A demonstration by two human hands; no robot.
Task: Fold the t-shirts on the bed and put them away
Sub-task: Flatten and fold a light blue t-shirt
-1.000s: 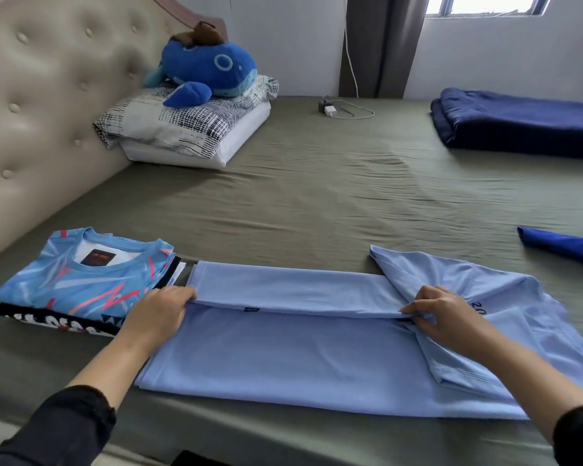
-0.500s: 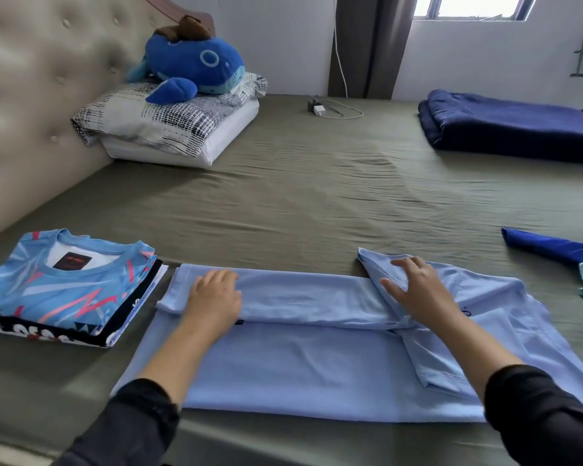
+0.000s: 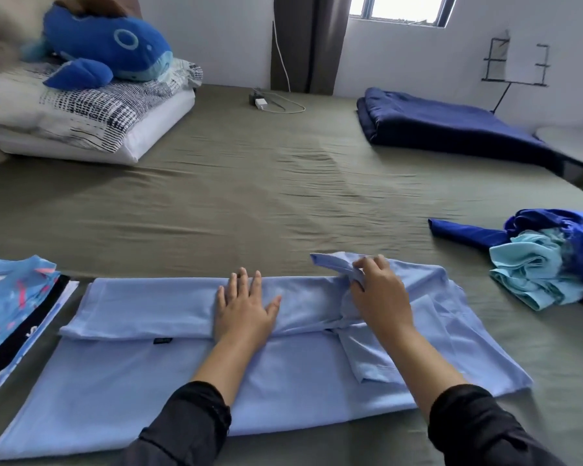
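Mid-fold: your left hand point(image 3: 244, 311) presses flat on the shirt point(image 3: 169, 375); your right hand point(image 3: 379, 294) pinches the sleeve point(image 3: 334, 264); next, probably fold it inward.

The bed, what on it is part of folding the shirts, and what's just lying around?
Part of the job:
- light blue t-shirt, left hand pressing it flat, right hand pinching its sleeve
- folded shirt stack
- unfolded clothes heap

Lying about:
- whale plush on pillows
- navy blanket
- charger and cable
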